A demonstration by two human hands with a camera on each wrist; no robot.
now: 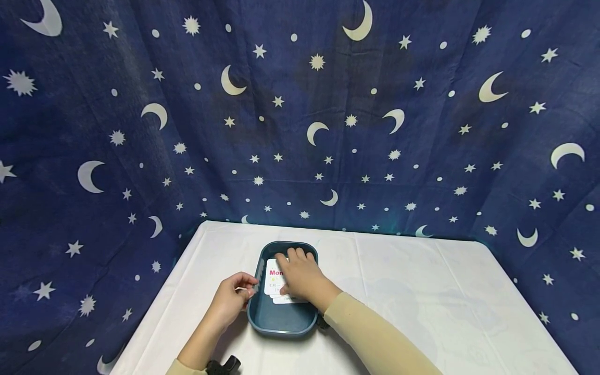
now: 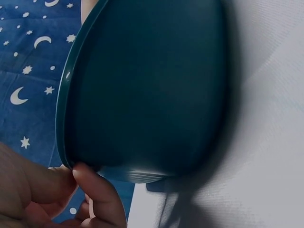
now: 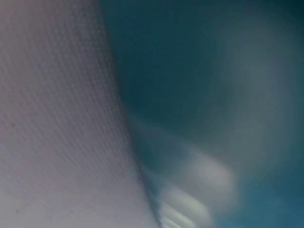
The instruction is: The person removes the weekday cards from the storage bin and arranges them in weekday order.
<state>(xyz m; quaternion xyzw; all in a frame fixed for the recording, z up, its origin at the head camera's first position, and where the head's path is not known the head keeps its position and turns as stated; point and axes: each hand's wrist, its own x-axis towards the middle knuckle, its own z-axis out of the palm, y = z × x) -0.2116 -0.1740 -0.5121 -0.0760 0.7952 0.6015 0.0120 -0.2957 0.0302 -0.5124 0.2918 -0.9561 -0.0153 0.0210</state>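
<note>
Pinching tray (image 1: 280, 319) rim: left grip (image 1: 232, 298). Cards (image 1: 273, 281) inside lie under right grip (image 1: 302, 275), fingers extended.

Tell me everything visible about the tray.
The tray is dark teal, a rounded rectangle with low walls, a smooth rim and fine ridges on the outside of a wall; it looks like plastic. It sits open side up on the white cloth, with printed white cards lying inside. The left hand pinches its rim; the right hand reaches in over the cards, but whether it touches the tray is unclear.
</note>
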